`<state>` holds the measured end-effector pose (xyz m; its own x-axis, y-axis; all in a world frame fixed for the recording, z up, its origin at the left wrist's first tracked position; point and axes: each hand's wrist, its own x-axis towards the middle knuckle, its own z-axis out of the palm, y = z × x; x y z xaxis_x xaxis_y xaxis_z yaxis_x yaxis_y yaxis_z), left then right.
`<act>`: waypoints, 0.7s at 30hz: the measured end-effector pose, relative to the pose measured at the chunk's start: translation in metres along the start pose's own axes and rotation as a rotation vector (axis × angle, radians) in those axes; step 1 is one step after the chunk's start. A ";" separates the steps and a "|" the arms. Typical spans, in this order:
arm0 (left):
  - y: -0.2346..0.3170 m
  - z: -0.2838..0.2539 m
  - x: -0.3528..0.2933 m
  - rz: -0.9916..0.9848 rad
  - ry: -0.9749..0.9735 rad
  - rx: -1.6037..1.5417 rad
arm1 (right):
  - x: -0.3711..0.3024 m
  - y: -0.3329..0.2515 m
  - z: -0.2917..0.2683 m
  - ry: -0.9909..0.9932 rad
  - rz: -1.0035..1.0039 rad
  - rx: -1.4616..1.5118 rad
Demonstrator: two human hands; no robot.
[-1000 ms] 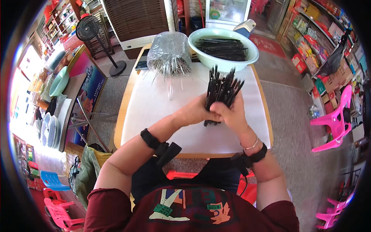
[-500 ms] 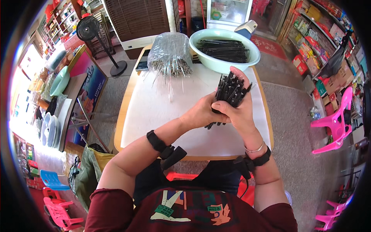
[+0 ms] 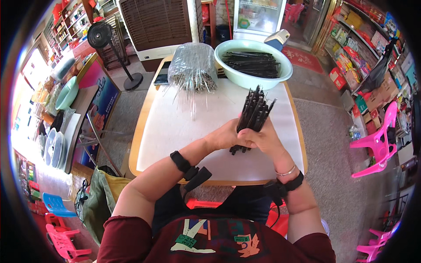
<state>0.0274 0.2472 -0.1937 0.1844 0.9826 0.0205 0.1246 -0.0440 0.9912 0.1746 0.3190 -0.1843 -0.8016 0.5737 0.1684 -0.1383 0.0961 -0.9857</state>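
A thick bundle of thin black sticks [image 3: 254, 110] stands up, slightly tilted, above the right half of the white-topped table [image 3: 175, 144]. My left hand [image 3: 223, 134] grips it from the left, its fingers mostly hidden behind the sticks. My right hand [image 3: 264, 139] closes round it from the right, thumb across the front. The lower stick ends poke out beneath both hands. Beyond them, a pale green basin [image 3: 250, 82] holds more black sticks [image 3: 252, 63]. Left of the basin lies a clear plastic bag [image 3: 189, 59] full of thin, wire-like pieces [image 3: 197, 82], their ends spilling toward me.
A dark phone-like object [image 3: 161, 78] lies at the table's far left corner. A black floor fan [image 3: 100, 35] and a side table [image 3: 83, 103] stand to the left. Pink plastic chairs [image 3: 377, 142] and stocked shelves [image 3: 351, 44] line the right side.
Both hands have come lower and nearer with the bundle, a little to the left. My right fingers, raised behind the sticks before, are now lower, and the sticks stand more upright.
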 end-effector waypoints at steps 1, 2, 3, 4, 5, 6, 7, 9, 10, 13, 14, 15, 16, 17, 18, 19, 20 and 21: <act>-0.005 0.000 -0.002 0.016 0.028 0.022 | 0.002 -0.001 0.002 -0.040 0.037 0.037; -0.009 0.000 -0.002 0.017 0.032 0.024 | 0.002 -0.005 0.005 -0.044 0.035 0.036; -0.014 0.001 -0.002 0.025 0.064 0.060 | 0.000 -0.012 0.008 -0.007 -0.053 0.059; -0.010 0.003 -0.002 0.032 0.091 0.092 | -0.002 -0.019 0.012 0.035 -0.138 0.082; -0.005 0.004 -0.003 0.034 0.089 0.091 | -0.001 -0.024 0.013 0.088 -0.259 0.111; 0.000 0.006 -0.005 -0.026 0.072 0.030 | -0.002 -0.031 0.013 0.090 -0.258 0.109; 0.006 0.006 -0.007 -0.086 0.062 -0.028 | -0.001 -0.042 0.014 0.130 -0.357 0.093; -0.003 0.007 -0.008 -0.048 0.095 -0.041 | 0.000 -0.052 0.014 0.181 -0.512 -0.015; -0.004 0.009 -0.006 -0.007 0.113 -0.056 | -0.002 -0.056 0.015 0.184 -0.513 -0.020; -0.002 0.014 -0.005 0.010 0.113 -0.084 | -0.002 -0.058 0.021 0.248 -0.507 -0.004; -0.001 0.015 -0.005 0.018 0.113 -0.109 | 0.000 -0.051 0.022 0.295 -0.473 0.061; -0.005 0.017 -0.003 0.020 0.109 -0.108 | 0.001 -0.046 0.022 0.342 -0.440 0.127; -0.008 0.020 -0.001 0.055 0.121 -0.125 | 0.002 -0.042 0.022 0.338 -0.441 0.129; -0.011 0.021 0.000 0.090 0.133 -0.142 | 0.004 -0.039 0.022 0.344 -0.439 0.158; -0.013 0.019 0.000 0.090 0.136 -0.141 | 0.006 -0.035 0.021 0.350 -0.438 0.187; -0.006 0.018 0.000 0.031 0.136 -0.117 | 0.010 -0.031 0.020 0.360 -0.435 0.194; -0.002 0.018 0.001 -0.028 0.135 -0.092 | 0.010 -0.030 0.019 0.362 -0.435 0.193; -0.005 0.019 0.001 -0.027 0.132 -0.094 | 0.009 -0.031 0.019 0.355 -0.464 0.183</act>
<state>0.0457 0.2452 -0.2009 0.0521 0.9986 0.0042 0.0352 -0.0061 0.9994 0.1601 0.3057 -0.1519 -0.3951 0.7448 0.5378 -0.5491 0.2778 -0.7882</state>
